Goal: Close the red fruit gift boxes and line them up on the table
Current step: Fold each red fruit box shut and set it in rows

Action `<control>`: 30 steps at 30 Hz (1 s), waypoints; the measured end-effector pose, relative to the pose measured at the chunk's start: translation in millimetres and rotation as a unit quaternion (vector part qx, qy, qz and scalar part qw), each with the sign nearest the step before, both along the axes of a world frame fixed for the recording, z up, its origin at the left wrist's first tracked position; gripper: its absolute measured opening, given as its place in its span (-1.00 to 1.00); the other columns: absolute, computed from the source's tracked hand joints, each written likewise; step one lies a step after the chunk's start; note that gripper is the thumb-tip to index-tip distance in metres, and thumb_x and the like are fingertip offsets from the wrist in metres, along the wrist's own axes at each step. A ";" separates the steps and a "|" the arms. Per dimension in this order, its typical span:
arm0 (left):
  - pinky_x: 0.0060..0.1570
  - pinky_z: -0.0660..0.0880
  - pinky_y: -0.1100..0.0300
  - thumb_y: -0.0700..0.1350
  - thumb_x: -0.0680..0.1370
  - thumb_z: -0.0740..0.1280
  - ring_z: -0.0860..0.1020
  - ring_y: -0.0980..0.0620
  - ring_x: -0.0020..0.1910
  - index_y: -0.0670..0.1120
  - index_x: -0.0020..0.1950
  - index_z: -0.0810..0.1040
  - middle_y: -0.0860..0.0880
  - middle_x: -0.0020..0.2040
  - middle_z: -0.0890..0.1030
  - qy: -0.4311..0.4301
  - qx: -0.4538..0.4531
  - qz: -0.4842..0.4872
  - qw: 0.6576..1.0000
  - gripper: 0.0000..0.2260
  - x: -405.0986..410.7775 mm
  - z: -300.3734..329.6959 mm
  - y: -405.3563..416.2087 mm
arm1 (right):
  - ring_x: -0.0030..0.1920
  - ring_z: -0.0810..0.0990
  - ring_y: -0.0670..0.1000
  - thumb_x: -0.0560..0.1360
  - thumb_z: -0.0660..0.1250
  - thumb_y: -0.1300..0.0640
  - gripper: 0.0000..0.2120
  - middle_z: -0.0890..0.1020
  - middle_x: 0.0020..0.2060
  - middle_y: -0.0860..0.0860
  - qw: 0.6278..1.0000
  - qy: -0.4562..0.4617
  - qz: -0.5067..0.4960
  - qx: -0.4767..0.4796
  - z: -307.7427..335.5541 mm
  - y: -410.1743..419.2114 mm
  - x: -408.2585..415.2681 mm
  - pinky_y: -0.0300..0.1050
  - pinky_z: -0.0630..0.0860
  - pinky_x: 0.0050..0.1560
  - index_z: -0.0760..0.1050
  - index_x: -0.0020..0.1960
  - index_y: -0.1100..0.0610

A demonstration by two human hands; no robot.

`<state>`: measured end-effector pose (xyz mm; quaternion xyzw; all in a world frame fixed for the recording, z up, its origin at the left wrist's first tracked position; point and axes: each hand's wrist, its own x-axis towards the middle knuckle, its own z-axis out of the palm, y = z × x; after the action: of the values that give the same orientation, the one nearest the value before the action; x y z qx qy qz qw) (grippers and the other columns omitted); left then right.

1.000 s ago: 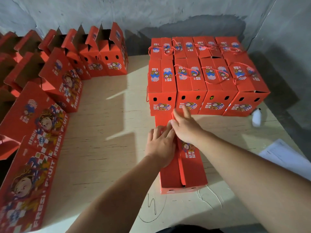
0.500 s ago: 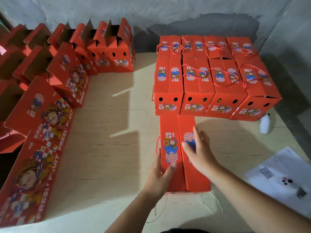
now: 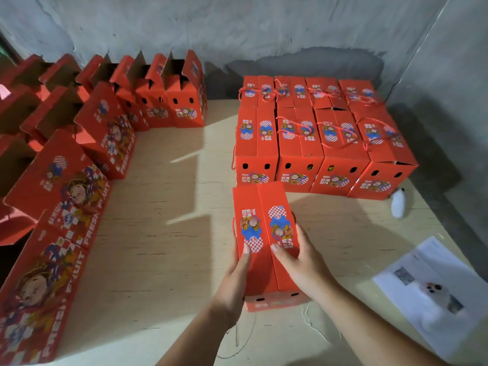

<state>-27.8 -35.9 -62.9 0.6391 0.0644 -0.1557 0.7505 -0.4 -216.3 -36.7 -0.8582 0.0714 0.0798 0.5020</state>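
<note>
Far left, open stock: red printed cardboard fruit gift boxes with flaps still raised [image 3: 169, 96], standing in rows along the left edge and back of the pale wooden desk [image 3: 163, 233]; not yet closed.
Left hand: left hand [image 3: 235, 281] grips the left side of the box in hand, thumb laid on the lid, fingers [image 3: 244, 256] wrapped around the edge.
Box in hand: closed red cardboard gift box with blue-and-checker lid print [image 3: 264, 241], lying lengthwise at desk centre, its far end just beside the front of the finished block; a red cord handle hangs at its left side.
Right hand: right hand [image 3: 298, 262] clasps the right side of the same box, thumb on the lid, fingers curled over the far edge.
Step, judged: lids appear shut; what remains is seating this box into line.
Method, judged: keep both lid halves pressed flat, slide it square to the neighbouring box, sides flush, cord kept out from under.
Right, finished block: closed red gift boxes with red cord handles [image 3: 324, 143], two rows deep, touching side by side.
Obstruction, judged: the block's front face stops forward travel; a new row starts here.
Far right: small white object [image 3: 398, 204] beside the block; white printed paper sheet [image 3: 433, 291] on the desk, well apart from the box.
</note>
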 end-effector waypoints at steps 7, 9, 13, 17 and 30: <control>0.35 0.52 -0.06 0.12 0.67 0.27 0.56 -0.01 0.38 0.20 0.55 0.33 0.05 0.41 0.58 0.021 -0.038 0.050 0.998 -0.56 -17.1 -4.6 15.1 | 0.38 0.47 -0.26 0.54 0.38 -0.17 -0.33 0.51 0.38 -0.31 0.998 -0.001 0.032 0.057 -14.2 17.0 -1.3 0.00 0.44 0.43 0.20 0.58 -0.21; 0.42 0.45 -0.10 0.09 0.68 0.25 0.53 0.03 0.40 0.19 0.57 0.31 0.08 0.42 0.57 0.022 -0.021 0.056 0.998 -0.56 -9.5 -2.9 16.9 | 0.49 0.37 -0.13 0.58 0.39 -0.10 -0.33 0.43 0.48 -0.19 0.996 0.016 0.039 0.084 -15.3 13.6 4.2 0.11 0.33 0.51 0.17 0.61 -0.20; 0.42 0.45 -0.09 0.10 0.69 0.24 0.55 0.07 0.38 0.17 0.58 0.33 0.11 0.39 0.59 0.037 0.007 0.062 0.997 -0.56 2.1 -4.1 20.2 | 0.64 -0.04 0.15 0.57 0.34 -0.24 -0.28 0.06 0.64 0.09 0.996 0.051 -0.040 -0.057 -22.8 19.8 2.1 0.22 0.10 0.58 0.06 0.61 -0.29; 0.38 0.49 -0.08 0.04 0.74 0.15 0.60 0.05 0.32 0.15 0.47 0.50 0.07 0.29 0.66 0.024 0.053 0.054 0.997 -0.69 26.2 2.6 30.6 | 0.47 0.25 -0.06 0.59 0.34 -0.16 -0.27 0.27 0.46 0.08 0.996 0.009 -0.085 -0.001 -31.3 33.7 -3.9 0.02 0.28 0.44 0.05 0.63 -0.20; 0.31 0.51 -0.15 0.25 0.66 0.08 0.62 0.04 0.22 0.31 0.44 0.47 0.18 0.19 0.68 -0.009 0.225 0.056 0.973 -0.62 117.4 12.0 20.0 | 0.07 0.41 -0.12 0.58 0.32 -0.23 -0.26 0.30 0.20 0.01 0.996 0.024 -0.082 0.023 -34.6 25.5 91.7 -0.15 0.33 0.17 0.00 0.63 -0.25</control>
<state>89.6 -15.9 -50.9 0.7881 0.1269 -0.0891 0.5957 91.3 -190.8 -71.3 -0.8358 0.1516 0.0611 0.5242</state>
